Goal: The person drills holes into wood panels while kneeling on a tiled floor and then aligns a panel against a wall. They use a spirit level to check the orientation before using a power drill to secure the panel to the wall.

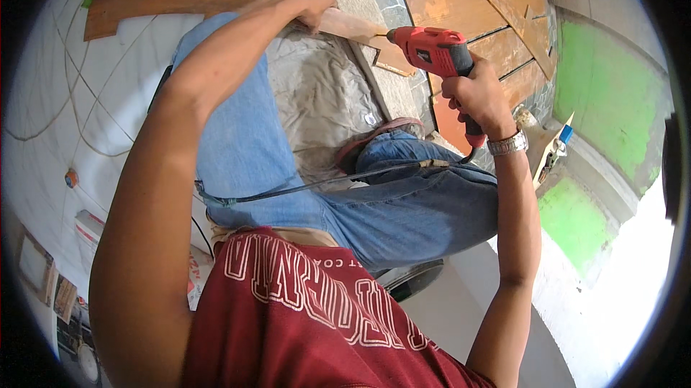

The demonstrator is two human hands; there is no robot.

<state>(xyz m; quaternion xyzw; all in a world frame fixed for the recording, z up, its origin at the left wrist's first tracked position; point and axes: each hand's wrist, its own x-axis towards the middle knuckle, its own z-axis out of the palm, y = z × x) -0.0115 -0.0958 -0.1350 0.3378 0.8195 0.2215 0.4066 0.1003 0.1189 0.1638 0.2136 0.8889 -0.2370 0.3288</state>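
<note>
My right hand (pixel 481 96) is wrapped round the handle of a red and black electric drill (pixel 430 50). The drill points left, its chuck close to the right part of a long brown wooden board (pixel 180 1); whether the bit is in the wood I cannot tell. My left hand (pixel 317 10) closes over the board's middle, its fingers partly hidden beneath. The board lies past my knee, with notches cut in its edge. From the drill's handle a dark cord (pixel 324 185) runs left across my jeans.
Several wooden panels (pixel 461 10) lie on stone-patterned paving at the far right. A crumpled grey cloth (pixel 320 93) covers the floor between my legs. Pale tiles (pixel 43 93) with a loose thin cable spread at left. Green wall panels (pixel 597 93) stand at right.
</note>
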